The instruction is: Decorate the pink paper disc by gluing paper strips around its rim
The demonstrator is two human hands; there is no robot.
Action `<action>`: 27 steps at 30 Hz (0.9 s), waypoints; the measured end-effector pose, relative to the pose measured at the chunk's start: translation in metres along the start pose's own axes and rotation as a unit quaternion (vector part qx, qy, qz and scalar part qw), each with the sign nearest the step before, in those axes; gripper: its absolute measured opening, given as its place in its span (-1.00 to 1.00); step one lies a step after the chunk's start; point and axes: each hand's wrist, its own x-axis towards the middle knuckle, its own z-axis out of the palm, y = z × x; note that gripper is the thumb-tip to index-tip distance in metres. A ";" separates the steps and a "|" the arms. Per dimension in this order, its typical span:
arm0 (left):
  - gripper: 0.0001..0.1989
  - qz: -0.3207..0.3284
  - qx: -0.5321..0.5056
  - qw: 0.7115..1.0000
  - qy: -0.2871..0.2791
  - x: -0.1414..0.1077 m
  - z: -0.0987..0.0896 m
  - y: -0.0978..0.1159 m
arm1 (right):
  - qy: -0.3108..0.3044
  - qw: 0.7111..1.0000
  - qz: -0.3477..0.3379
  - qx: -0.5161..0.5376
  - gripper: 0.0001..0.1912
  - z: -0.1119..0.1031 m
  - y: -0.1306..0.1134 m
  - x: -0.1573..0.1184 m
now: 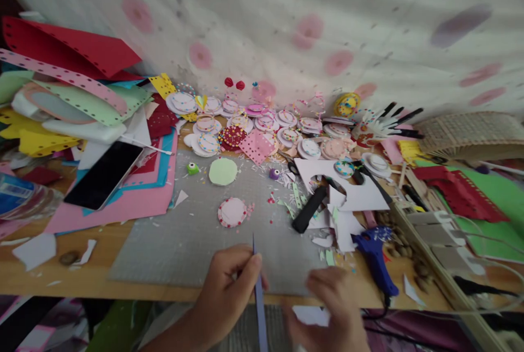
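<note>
My left hand (231, 281) pinches a thin purple paper strip (259, 308) between thumb and fingers at the mat's front edge. The strip runs down past the table edge, its pointed tip upward. To its right, my right hand (331, 308) is smeared by motion, so what its fingers hold, if anything, cannot be made out. Beyond my hands, on the grey cutting mat (164, 254), lie a pink disc (232, 212) edged with red dots and a pale green paper disc (223, 171). Small green (192, 168) and purple (274, 173) one-eyed pieces sit nearby.
Several decorated paper discs (207, 144) line the back. A phone (104, 174) and coloured sheets (69, 46) are at left, beside a bottle (24, 199). At right are a blue glue gun (376, 259), white paper offcuts (364, 188) and a power strip (434, 248).
</note>
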 end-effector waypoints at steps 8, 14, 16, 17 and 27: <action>-0.56 0.107 0.163 0.979 0.067 0.020 0.012 0.014 | -0.073 0.987 -0.130 0.060 -0.75 0.026 -0.012 0.050; -0.57 0.081 0.144 0.983 0.084 0.019 -0.037 0.031 | 0.087 0.950 0.088 0.288 -0.79 0.052 0.020 0.067; -0.53 0.085 0.125 0.971 0.186 0.031 -0.063 0.028 | 0.150 0.891 0.204 0.377 -0.84 0.067 0.027 0.075; -0.50 0.082 0.115 0.964 0.223 0.042 -0.075 0.024 | 0.155 0.864 0.249 0.409 -0.86 0.075 0.029 0.078; -0.75 0.040 0.218 0.973 0.058 0.116 -0.097 -0.050 | 0.003 0.810 0.302 0.502 -0.87 0.105 0.032 0.065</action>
